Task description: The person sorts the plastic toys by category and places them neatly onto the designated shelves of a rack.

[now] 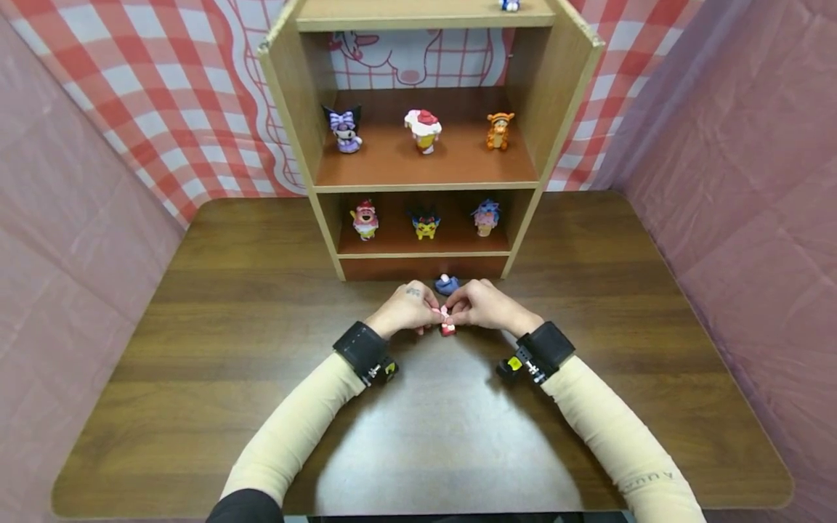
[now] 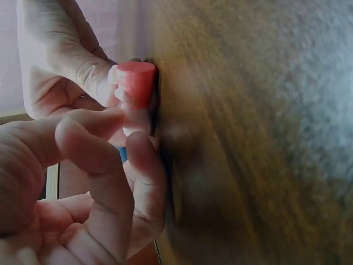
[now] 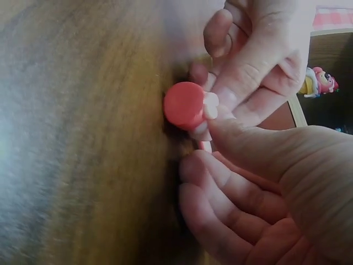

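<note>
A small pink-and-white figurine with a red round base point(image 1: 447, 329) is at the wooden table's middle, in front of the shelf. My left hand point(image 1: 410, 306) pinches it from the left with thumb and fingertips. From the right, my right hand point(image 1: 485, 306) pinches the same figurine, and the fingers of both hands nearly meet. Its red base point(image 2: 136, 83) faces the camera in the left wrist view, and the flat red underside point(image 3: 184, 105) shows in the right wrist view. Fingers hide most of its upper part. Just behind the hands lies a blue-purple piece point(image 1: 447, 284) with a white spot.
A wooden shelf unit point(image 1: 426, 187) stands behind the hands. Its upper level holds a purple-and-black figurine point(image 1: 345, 131), an ice-cream-like figurine point(image 1: 423, 131) and an orange tiger figurine point(image 1: 498, 131). Below are a pink bear point(image 1: 365, 220), a yellow figurine point(image 1: 426, 226) and a blue-pink figurine point(image 1: 486, 218).
</note>
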`<action>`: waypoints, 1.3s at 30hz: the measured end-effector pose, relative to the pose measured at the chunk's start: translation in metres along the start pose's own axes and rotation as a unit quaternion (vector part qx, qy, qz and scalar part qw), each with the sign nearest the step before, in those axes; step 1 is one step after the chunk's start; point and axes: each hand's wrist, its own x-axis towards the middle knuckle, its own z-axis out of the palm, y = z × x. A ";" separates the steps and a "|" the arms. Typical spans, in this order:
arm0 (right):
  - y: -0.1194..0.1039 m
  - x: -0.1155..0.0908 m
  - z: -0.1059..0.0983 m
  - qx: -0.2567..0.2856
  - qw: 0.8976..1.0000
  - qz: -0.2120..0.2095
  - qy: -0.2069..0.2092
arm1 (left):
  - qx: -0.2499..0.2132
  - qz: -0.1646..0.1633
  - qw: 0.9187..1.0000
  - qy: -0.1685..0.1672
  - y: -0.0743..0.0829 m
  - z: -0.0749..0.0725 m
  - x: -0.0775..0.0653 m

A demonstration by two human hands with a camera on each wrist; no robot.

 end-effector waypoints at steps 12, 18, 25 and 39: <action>-0.002 0.001 0.006 0.010 0.999 -0.015 0.034 | -0.002 0.057 0.997 0.058 -0.001 -0.003 -0.001; -0.002 0.003 0.011 0.014 0.995 -0.041 0.089 | 0.012 0.101 0.992 0.071 -0.006 -0.008 0.000; -0.005 0.007 0.014 0.024 0.989 -0.055 0.131 | -0.012 0.144 0.986 0.078 -0.010 -0.014 0.000; -0.005 0.007 0.023 0.020 0.989 -0.068 0.128 | 0.022 0.145 0.989 0.027 -0.015 -0.017 -0.001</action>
